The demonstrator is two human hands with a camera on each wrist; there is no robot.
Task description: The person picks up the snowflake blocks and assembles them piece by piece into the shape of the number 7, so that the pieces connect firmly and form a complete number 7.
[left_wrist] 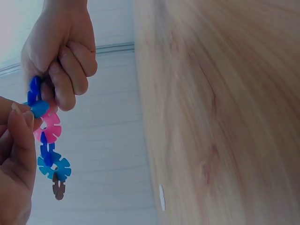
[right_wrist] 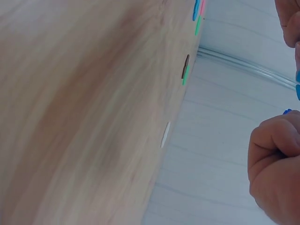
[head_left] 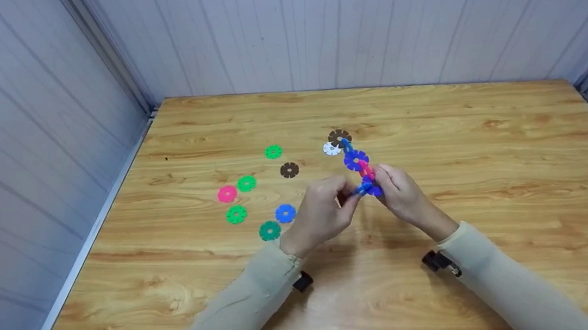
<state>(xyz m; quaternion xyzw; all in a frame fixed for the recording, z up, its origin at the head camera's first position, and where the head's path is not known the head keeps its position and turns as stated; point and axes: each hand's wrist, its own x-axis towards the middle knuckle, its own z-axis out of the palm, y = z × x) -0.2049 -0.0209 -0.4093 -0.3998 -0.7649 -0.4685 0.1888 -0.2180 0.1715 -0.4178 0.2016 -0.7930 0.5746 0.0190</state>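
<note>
A chain of flat notched plastic discs [head_left: 356, 160], slotted into one another, is held above the table. From its far end it runs brown, light blue, dark blue, pink and dark blue. My right hand [head_left: 403, 194] grips this chain near the pink disc [left_wrist: 50, 126] and the nearer dark blue disc [head_left: 374, 189]. Between thumb and fingers, my left hand [head_left: 323, 211] pinches a light blue disc [left_wrist: 40, 108], which meets the edge of that dark blue disc. Fingers partly hide the join. The brown disc [left_wrist: 58, 187] hangs at the chain's far end in the left wrist view.
Loose discs lie on the wooden table [head_left: 491, 166], mostly left of my hands: several green ones [head_left: 247, 183], a pink one [head_left: 227, 194], a brown one [head_left: 289, 170] and a blue one [head_left: 285, 213]. A white disc [head_left: 331, 149] lies beyond them. Pale panels [head_left: 285, 29] border the table.
</note>
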